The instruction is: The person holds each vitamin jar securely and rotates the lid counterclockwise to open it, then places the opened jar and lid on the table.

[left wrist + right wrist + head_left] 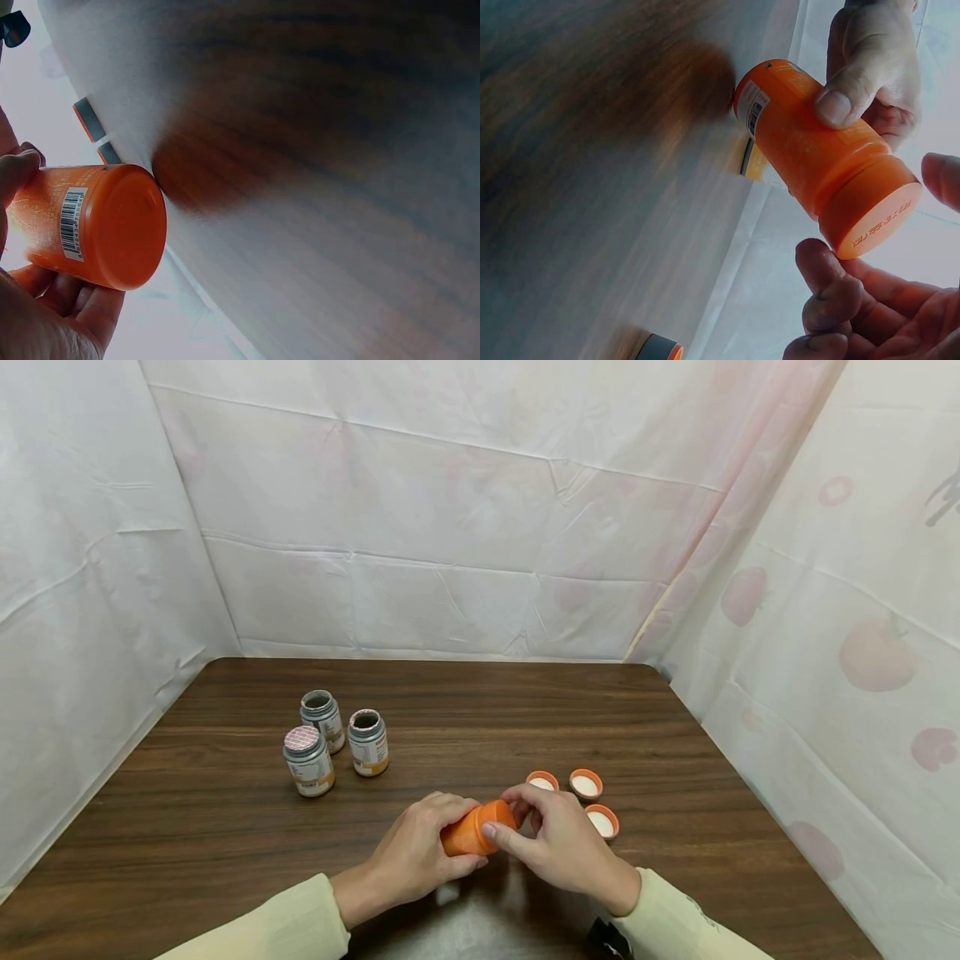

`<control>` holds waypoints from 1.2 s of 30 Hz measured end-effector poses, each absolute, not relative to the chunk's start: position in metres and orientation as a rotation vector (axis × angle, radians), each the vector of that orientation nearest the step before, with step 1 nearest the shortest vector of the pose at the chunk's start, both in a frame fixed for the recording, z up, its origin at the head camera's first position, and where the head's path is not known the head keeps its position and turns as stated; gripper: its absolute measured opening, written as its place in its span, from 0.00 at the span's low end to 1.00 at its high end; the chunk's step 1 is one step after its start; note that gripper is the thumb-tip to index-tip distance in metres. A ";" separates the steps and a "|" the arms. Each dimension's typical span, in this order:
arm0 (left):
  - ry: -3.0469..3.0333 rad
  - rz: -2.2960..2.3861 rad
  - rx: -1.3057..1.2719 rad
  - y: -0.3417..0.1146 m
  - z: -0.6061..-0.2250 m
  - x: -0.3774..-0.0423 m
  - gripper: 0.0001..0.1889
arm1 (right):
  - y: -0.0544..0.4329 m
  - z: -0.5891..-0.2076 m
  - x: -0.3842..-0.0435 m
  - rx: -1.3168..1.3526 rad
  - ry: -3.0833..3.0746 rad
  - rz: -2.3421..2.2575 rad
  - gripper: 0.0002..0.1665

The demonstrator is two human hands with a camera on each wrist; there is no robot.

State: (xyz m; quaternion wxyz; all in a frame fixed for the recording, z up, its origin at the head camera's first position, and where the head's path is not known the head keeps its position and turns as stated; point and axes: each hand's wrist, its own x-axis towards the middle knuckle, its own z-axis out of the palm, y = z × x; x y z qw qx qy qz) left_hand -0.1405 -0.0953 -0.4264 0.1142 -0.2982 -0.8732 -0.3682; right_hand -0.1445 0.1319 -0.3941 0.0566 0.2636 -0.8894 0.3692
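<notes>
An orange bottle [465,834] lies tilted in my left hand [414,846], which grips it round its body, thumb on one side and fingers on the other. Its barcode label and round base face the left wrist camera. At the other end sits an orange screw cap [870,214] with raised lettering on top. My right hand [567,839] is at this cap, its curled fingers against the lower edge and its thumb at the opposite edge. In the head view the thumb tip overlaps the cap. Three loose caps [585,784] with orange rims and white insides lie beyond the right hand.
Three grey bottles stand at the left: one with a patterned seal [302,739] over its mouth, two with open mouths, a rear one [322,722] and a right one [368,745]. White patterned sheets [450,510] enclose the brown wooden table [187,827].
</notes>
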 end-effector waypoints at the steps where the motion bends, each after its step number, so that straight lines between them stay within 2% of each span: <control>1: -2.561 -1.081 -0.876 -0.095 -0.426 -0.140 0.25 | 0.132 -0.394 -0.145 0.804 -2.700 1.117 0.21; 10: -2.565 -1.098 -0.881 -0.095 -0.426 -0.140 0.25 | 0.134 -0.395 -0.145 0.845 -2.689 1.117 0.18; 36: -2.548 -1.076 -0.884 -0.095 -0.427 -0.141 0.26 | 0.140 -0.393 -0.145 1.189 -2.430 1.109 0.33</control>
